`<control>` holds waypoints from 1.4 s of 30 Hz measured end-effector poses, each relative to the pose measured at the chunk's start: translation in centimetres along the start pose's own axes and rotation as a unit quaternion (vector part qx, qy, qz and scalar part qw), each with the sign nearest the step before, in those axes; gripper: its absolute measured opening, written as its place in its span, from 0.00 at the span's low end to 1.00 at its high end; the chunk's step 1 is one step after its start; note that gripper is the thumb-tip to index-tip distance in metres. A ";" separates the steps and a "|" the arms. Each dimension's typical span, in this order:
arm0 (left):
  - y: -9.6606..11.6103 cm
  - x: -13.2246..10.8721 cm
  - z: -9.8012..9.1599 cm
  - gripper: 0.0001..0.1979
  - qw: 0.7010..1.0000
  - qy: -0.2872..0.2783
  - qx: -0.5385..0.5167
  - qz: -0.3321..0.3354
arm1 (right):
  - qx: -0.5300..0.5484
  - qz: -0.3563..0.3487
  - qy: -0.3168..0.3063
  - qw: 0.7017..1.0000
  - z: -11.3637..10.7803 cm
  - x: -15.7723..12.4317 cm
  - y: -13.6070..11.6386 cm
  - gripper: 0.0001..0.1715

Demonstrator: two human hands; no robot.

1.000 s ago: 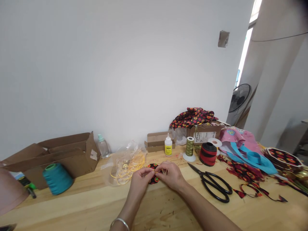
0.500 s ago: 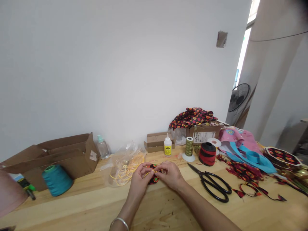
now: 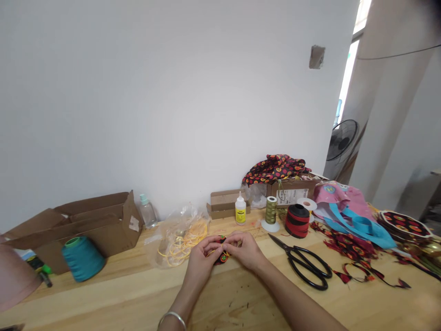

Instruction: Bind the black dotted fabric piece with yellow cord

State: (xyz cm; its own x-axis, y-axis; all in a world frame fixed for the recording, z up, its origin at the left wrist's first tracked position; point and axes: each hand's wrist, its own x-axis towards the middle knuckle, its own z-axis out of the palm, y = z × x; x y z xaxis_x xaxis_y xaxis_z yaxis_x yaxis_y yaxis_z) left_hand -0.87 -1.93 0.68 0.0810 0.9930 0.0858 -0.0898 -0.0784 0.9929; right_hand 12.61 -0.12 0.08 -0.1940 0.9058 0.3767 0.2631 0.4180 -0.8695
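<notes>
A small black fabric piece (image 3: 221, 259) with red, orange and green patterns sits between my hands above the table. My left hand (image 3: 202, 255) is closed on the left side of it, thumb and fingertips pressed together. From the right, my right hand (image 3: 246, 250) pinches a thin yellow cord (image 3: 225, 253) against the fabric's middle. The fingers cover much of the piece, so how the cord runs around it is partly hidden. Just left of my hands lies a clear plastic bag (image 3: 172, 225) with a loose heap of yellow cord (image 3: 193, 235).
Black-handled scissors (image 3: 303, 262) lie right of my hands. Behind stand a glue bottle (image 3: 240, 210), a green thread spool (image 3: 271, 211) and a red-black spool (image 3: 296, 221). Fabric scraps (image 3: 351, 241) spread further right. A teal thread cone (image 3: 82, 259) leans at a cardboard box (image 3: 113, 220) on the left.
My fingertips and the fabric piece have shifted slightly to the right. My right fingers have closed nearer to the left ones over the cord.
</notes>
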 end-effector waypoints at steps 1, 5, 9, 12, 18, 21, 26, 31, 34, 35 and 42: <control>0.0 0.0 0.0 0.16 1.000 -0.001 0.001 -0.001 | 0.010 -0.001 0.001 1.000 0.0 0.0 0.0 0.07; -0.2 0.0 0.1 0.16 1.000 0.000 -0.006 -0.009 | -0.005 -0.020 0.013 1.000 0.2 0.0 0.1 0.05; -0.4 0.1 0.0 0.17 1.000 0.002 -0.016 -0.010 | -0.045 -0.040 0.020 0.998 0.2 -0.1 0.2 0.05; -0.4 0.1 -0.1 0.17 1.000 -0.001 -0.022 -0.007 | -0.052 -0.042 0.011 0.998 0.1 0.0 0.2 0.04; -0.1 0.0 0.0 0.16 1.000 0.001 -0.018 -0.002 | -0.050 -0.043 0.007 0.998 0.0 0.1 0.1 0.04; 0.0 0.1 0.0 0.16 1.000 0.006 -0.025 -0.003 | -0.049 -0.058 0.018 0.997 0.0 0.0 0.0 0.04; -0.1 0.2 -0.1 0.17 0.999 0.002 -0.031 -0.007 | -0.039 -0.052 0.006 0.998 0.1 -0.1 0.1 0.04; 0.0 0.1 0.0 0.18 1.000 0.007 -0.029 -0.008 | -0.041 -0.042 0.004 0.998 0.0 -0.2 -0.3 0.03; 0.1 0.0 0.1 0.18 1.000 0.010 -0.018 -0.010 | -0.006 -0.017 -0.005 1.000 0.0 -0.3 -0.9 0.04; 0.2 0.0 0.1 0.18 1.000 0.010 -0.013 -0.010 | 0.008 -0.009 -0.012 1.000 0.0 -0.4 -1.1 0.05; 0.5 -0.2 0.2 0.16 1.000 0.007 -0.011 -0.010 | 0.121 -0.006 -0.069 0.990 -0.3 -0.5 -1.4 0.04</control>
State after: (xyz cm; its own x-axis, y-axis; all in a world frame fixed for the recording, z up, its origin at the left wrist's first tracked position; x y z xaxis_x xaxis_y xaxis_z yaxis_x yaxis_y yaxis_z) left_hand -0.69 -2.17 1.21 0.0696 0.9955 0.0648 -0.1092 -0.0570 0.9924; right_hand 12.57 -1.12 1.23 -0.3272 0.8761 0.3542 0.0296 0.3841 -0.9228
